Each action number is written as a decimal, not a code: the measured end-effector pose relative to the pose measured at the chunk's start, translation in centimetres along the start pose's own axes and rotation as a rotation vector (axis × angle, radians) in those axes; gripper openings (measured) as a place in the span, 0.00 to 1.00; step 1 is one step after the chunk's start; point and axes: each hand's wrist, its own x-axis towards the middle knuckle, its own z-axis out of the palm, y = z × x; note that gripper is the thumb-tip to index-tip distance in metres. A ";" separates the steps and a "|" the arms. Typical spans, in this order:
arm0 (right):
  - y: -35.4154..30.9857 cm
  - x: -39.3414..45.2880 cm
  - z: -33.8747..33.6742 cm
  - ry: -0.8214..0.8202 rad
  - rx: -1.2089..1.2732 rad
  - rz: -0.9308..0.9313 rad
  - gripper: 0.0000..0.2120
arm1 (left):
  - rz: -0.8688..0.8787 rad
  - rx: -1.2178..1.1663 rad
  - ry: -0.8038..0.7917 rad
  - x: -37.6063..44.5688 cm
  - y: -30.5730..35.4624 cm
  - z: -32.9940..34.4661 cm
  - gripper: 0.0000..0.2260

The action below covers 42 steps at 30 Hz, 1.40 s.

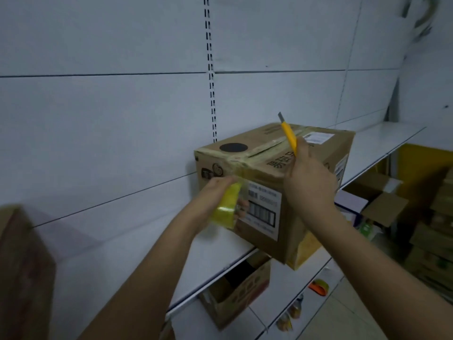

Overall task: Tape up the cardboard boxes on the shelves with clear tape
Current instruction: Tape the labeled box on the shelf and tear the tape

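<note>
A brown cardboard box point(264, 153) with a barcode label stands on the white shelf point(137, 253), its front corner hanging over the shelf edge. Tape runs along its top seam and down the front face. My left hand point(220, 192) grips a yellowish roll of clear tape point(226, 208) against the box's front face, a strip leading up to the top edge. My right hand point(310, 182) holds a yellow utility knife point(288, 134) over the box top, blade out and pointing up.
Another brown box point(22, 273) stands at the left edge. On the lower shelf sit an open box point(235, 295), an orange tape dispenser point(318, 287) and small bottles. Stacked cartons point(436, 231) fill the right side. The shelf runs on to the right.
</note>
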 end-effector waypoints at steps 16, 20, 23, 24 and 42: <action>7.0 8.0 2.7 0.070 -0.405 -0.119 0.23 | -0.098 -0.050 -0.164 10.8 -3.3 4.6 0.09; 3.0 5.2 1.0 0.043 -0.439 -0.326 0.23 | -0.058 -0.102 -0.162 11.6 -3.9 3.9 0.08; -1.7 3.2 1.5 -0.323 -0.445 -0.397 0.24 | -0.168 -0.077 -0.199 12.0 -3.6 4.0 0.09; -2.2 2.9 2.4 -0.425 -0.456 -0.393 0.23 | -0.187 -0.055 -0.210 12.2 -3.6 4.0 0.12; 4.5 5.4 -0.9 0.067 -0.267 -0.161 0.14 | 0.198 -0.140 -0.073 11.3 -2.7 2.2 0.03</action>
